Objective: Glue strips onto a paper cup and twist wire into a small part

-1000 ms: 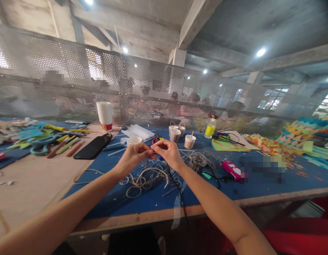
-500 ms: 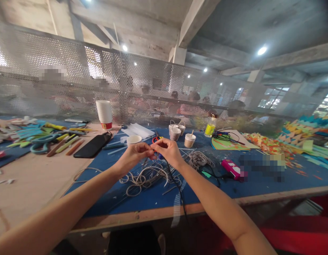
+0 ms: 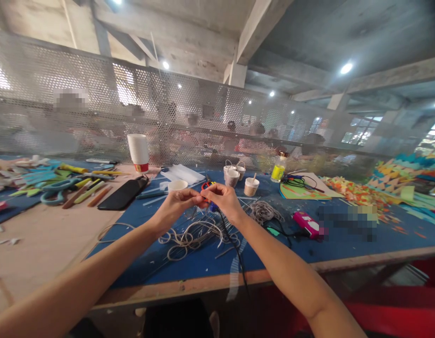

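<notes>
The small item being worked sits where the fingertips meet, held up over the middle of the blue surface [image 3: 291, 249]; it's mostly hidden, so type & shape can't be told. L hand [image 3: 177, 204] has thumb & forefinger closed in a pinch; R hand [image 3: 222, 199] pinches likewise, its tips right beside the L ones. Exactly what each grips isn't clear.

Black cable [image 3: 240, 258] runs from under R hand down past the near edge. Below both hands lie loose beige cord loops [image 3: 184, 238], tangled w/ thin pale strands [image 3: 211, 226]. Red tool handle [image 3: 205, 185] shows just behind the fingertips; pale cup [image 3: 177, 185] is just beyond L hand.

For good control, both pinches are best kept close & light, w/ small finger moves and steady wrists. The cable could tug if R hand swings wide, so some slack there would help. Keeping the tips above the loops should avoid snags, & a slight tilt of the fingers would give a better view.

Further out: grey cord coil [image 3: 265, 212] & pink box [image 3: 306, 225] to the R, cup w/ a stick [image 3: 252, 188] and bottle [image 3: 279, 171] beyond; black phone [image 3: 122, 195] & paper cup stack [image 3: 138, 149] to the L.
</notes>
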Tool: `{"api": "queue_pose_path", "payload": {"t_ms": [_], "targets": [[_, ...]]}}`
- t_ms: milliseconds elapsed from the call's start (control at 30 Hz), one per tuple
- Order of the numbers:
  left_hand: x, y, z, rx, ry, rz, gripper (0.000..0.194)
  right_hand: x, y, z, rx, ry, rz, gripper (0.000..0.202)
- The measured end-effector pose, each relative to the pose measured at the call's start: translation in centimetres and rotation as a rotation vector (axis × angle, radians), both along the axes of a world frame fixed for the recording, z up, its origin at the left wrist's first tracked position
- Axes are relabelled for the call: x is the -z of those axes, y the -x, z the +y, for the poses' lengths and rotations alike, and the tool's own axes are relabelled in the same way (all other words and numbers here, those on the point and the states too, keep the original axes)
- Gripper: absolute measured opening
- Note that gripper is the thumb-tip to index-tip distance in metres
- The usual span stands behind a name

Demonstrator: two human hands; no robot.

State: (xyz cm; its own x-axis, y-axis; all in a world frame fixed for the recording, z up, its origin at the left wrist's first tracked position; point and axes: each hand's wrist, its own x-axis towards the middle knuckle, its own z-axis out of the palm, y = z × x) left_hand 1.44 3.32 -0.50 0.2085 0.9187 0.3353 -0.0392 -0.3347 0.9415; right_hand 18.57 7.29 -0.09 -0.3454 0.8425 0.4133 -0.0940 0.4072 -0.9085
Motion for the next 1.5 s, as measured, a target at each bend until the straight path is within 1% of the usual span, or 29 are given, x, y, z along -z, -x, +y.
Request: {"api": "queue_pose_path", "payload": {"t_ms": [67, 167, 267, 400, 467, 567, 633, 733, 833, 900, 933, 1000, 1067, 1133, 1233, 1367, 1433, 1500], "targets": [[0.1, -0.06, 0.13, -0.048, 0.0, -0.012, 0.017, -0.09, 0.05, -0.17, -0.004, 0.011, 0.022, 0.024], [0.18, -0.14, 0.22, -0.104, -0.015, -0.018, 0.016, -0.13, 0.09, -0.34, 0.005, -0.019, 0.021, 0.022], [0.08, -0.17, 0.03, -0.066, -0.004, -0.019, 0.017, -0.05, 0.06, -0.3, 0.031, -0.066, -0.012, 0.021], [-0.05, -0.29, -0.21, -0.005, 0.057, -0.022, 0.02, 0.24, 0.0, -0.05, 0.064, -0.126, -0.053, 0.022], [0.05, -0.35, -0.13, -0.033, 0.055, -0.013, 0.021, 0.41, 0.02, 0.03, 0.067, -0.149, -0.057, 0.023], [0.32, -0.33, 0.16, -0.115, -0.004, 0.034, 0.021, 0.58, 0.06, 0.02, 0.067, -0.184, -0.059, 0.023], [0.39, -0.23, 0.3, -0.123, -0.03, 0.064, 0.019, 0.62, 0.07, -0.03, 0.068, -0.202, -0.067, 0.023], [0.18, 0.01, 0.22, -0.054, -0.006, 0.059, 0.018, 0.63, 0.03, -0.05, 0.067, -0.206, -0.087, 0.025], [-0.13, 0.26, -0.03, 0.051, 0.064, 0.047, 0.017, 0.65, -0.04, -0.01, 0.055, -0.203, -0.103, 0.026], [-0.19, 0.29, -0.13, 0.094, 0.101, 0.055, 0.017, 0.66, -0.08, -0.01, 0.043, -0.204, -0.105, 0.025], [-0.17, 0.25, -0.13, 0.091, 0.107, 0.063, 0.017, 0.66, -0.08, -0.03, 0.041, -0.205, -0.104, 0.025], [-0.06, 0.07, -0.04, 0.037, 0.091, 0.076, 0.017, 0.66, -0.06, -0.11, 0.046, -0.205, -0.109, 0.025], [0.05, -0.12, 0.11, -0.038, 0.039, 0.086, 0.017, 0.67, 0.01, -0.19, 0.062, -0.202, -0.127, 0.025], [0.03, -0.2, 0.19, -0.076, -0.011, 0.108, 0.016, 0.66, 0.07, -0.22, 0.074, -0.195, -0.142, 0.025], [-0.22, -0.07, 0.07, -0.066, -0.036, 0.139, 0.014, 0.59, 0.09, -0.15, 0.06, -0.183, -0.125, 0.025], [-0.43, 0.0, -0.18, -0.007, -0.007, 0.108, 0.016, 0.41, -0.04, -0.01, 0.033, -0.14, -0.077, 0.026], [-0.34, -0.14, -0.16, -0.038, 0.005, 0.085, 0.016, 0.36, -0.08, -0.02, 0.035, -0.125, -0.072, 0.027], [-0.22, -0.28, -0.11, -0.117, -0.005, 0.074, 0.018, 0.34, -0.05, -0.07, 0.035, -0.119, -0.075, 0.027]]}}
